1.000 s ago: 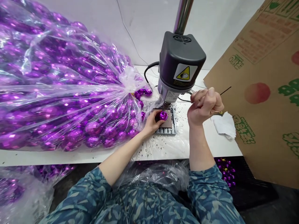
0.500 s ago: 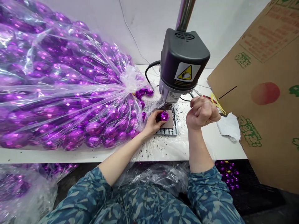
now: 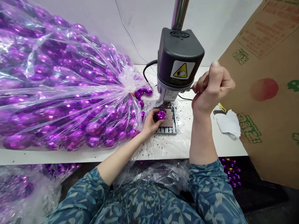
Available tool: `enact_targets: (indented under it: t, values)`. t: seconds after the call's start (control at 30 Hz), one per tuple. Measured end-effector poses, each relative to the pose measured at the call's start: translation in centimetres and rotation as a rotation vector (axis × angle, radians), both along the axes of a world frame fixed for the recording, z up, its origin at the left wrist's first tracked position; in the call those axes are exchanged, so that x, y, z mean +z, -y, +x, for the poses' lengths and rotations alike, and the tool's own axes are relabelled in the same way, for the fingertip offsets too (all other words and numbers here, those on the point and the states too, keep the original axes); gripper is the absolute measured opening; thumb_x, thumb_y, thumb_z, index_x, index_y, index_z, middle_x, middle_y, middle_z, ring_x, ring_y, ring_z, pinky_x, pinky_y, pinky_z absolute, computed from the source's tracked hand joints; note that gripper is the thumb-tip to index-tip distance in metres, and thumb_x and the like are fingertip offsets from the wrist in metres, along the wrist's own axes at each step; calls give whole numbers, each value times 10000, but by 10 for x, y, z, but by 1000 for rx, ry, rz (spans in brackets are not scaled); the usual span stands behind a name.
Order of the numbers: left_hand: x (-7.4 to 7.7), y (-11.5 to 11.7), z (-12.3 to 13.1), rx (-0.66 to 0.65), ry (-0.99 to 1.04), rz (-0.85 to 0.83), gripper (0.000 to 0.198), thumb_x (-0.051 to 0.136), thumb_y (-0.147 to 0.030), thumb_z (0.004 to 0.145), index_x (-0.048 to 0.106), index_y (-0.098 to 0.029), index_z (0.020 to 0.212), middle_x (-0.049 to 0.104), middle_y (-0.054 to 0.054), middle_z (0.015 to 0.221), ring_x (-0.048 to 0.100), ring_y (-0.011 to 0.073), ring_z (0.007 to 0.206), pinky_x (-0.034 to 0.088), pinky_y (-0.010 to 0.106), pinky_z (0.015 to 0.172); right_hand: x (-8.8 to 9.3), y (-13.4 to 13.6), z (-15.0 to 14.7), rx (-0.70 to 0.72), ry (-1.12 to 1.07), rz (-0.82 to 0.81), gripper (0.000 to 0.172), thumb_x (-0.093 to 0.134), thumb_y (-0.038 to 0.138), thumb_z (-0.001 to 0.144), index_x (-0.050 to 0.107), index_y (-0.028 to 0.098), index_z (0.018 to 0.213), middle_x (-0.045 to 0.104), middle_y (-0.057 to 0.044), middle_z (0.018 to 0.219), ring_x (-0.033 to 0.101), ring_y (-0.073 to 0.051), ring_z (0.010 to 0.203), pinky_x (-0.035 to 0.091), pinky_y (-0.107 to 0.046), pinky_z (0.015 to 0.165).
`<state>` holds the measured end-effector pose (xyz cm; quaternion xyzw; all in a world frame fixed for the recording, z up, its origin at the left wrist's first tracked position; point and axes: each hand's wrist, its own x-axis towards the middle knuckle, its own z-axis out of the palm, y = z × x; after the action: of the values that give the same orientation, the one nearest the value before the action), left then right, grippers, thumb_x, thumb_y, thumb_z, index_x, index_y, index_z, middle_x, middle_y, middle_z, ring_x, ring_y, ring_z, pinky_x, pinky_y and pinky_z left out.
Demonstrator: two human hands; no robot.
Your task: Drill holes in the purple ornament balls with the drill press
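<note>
Between the thumb and fingers of my left hand (image 3: 151, 122) is a small shiny purple faceted ball (image 3: 161, 115). It is over a flat brown board (image 3: 169, 120) on the slotted metal base (image 3: 171, 130) of a drill press (image 3: 178, 59). The ball sits just left of and below the drill's chuck (image 3: 166, 104); the bit is hard to make out. My right hand (image 3: 213, 87) is closed in a fist around the press's feed lever (image 3: 188, 89), to the right of the motor housing. Only a short piece of the lever shows.
A big clear bag (image 3: 70, 93) of purple balls fills the left of the white table (image 3: 93, 158), with several loose balls (image 3: 141, 92) by its knot. Dark shavings surround the base. To the right are crumpled white paper (image 3: 227, 123) and a tall cardboard box (image 3: 263, 124).
My right hand has risen and swung away from me with the lever. My left hand has shifted the ball slightly left, out from beneath the chuck, and tilted it.
</note>
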<state>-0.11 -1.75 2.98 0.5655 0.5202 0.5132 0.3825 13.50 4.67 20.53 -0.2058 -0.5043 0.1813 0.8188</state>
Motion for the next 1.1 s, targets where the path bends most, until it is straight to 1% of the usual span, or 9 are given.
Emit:
enact_targets:
  t: [0.1, 0.27, 0.37, 0.43, 0.53, 0.63, 0.77, 0.93, 1.1]
  values:
    - [17, 42, -9, -125, -156, 97, 331, 724, -280, 807, 597, -184, 1097, 689, 78, 1055, 668, 233, 936, 575, 413, 848, 3, -5, 1, 12, -11, 16, 579, 707, 488, 925, 338, 223, 566, 270, 96, 466, 255, -23, 359, 231, -221, 363]
    - [30, 128, -37, -819, -690, 83, 337, 814, -293, 700, 664, -220, 994, 689, 62, 965, 651, 251, 839, 529, 354, 684, -2, -4, 1, -4, 23, 12, 574, 676, 505, 944, 328, 216, 591, 260, 83, 499, 300, -28, 380, 271, -220, 395]
    - [31, 146, -51, -939, -811, 176, 359, 804, -479, 842, 696, -238, 1086, 710, 91, 1047, 674, 269, 889, 542, 366, 705, -1, -3, 0, -11, 22, 23, 567, 669, 489, 953, 326, 213, 596, 260, 84, 496, 298, -23, 376, 263, -213, 385]
    - [31, 133, -58, -859, -668, 243, 305, 662, -454, 981, 661, -220, 1176, 716, 93, 1061, 689, 241, 920, 570, 351, 776, 0, -3, 0, -12, 20, 30, 561, 665, 474, 958, 332, 210, 593, 256, 86, 496, 295, -18, 376, 262, -204, 382]
    - [32, 82, -67, -465, -520, 371, 204, 448, -178, 1041, 603, -189, 1173, 712, 104, 1075, 690, 226, 1021, 583, 376, 915, 1, -2, -1, -10, 17, 39, 559, 657, 463, 964, 332, 209, 587, 246, 88, 498, 288, -14, 372, 264, -193, 372]
    - [31, 21, -76, -74, -706, 277, 301, 408, -37, 949, 605, -170, 1133, 696, 134, 1104, 668, 263, 1062, 562, 464, 985, 0, -2, -1, -12, 17, 43, 557, 649, 453, 972, 332, 211, 582, 256, 89, 489, 294, -16, 370, 262, -193, 371]
    - [30, -23, -83, -125, -1096, -15, 266, 605, -36, 825, 655, -143, 1063, 706, 160, 1043, 625, 343, 1115, 524, 516, 1034, -1, -3, 0, -25, 33, 45, 563, 653, 480, 965, 332, 218, 584, 260, 91, 482, 290, -19, 362, 255, -206, 359]
    - [42, -14, -88, -87, -1043, -21, 396, 692, -124, 830, 665, -167, 1222, 652, 152, 1133, 588, 363, 1172, 523, 515, 1001, -2, -2, 0, -14, 27, 44, 568, 652, 504, 959, 332, 219, 586, 262, 88, 487, 299, -24, 366, 252, -215, 360]
    - [69, 21, -84, -37, -115, -52, 384, 582, -403, 1003, 587, -266, 1361, 633, 92, 1186, 644, 198, 924, 566, 355, 813, -4, -2, 0, 12, 16, 50, 550, 647, 507, 959, 337, 221, 607, 267, 88, 504, 304, -28, 380, 259, -229, 376]
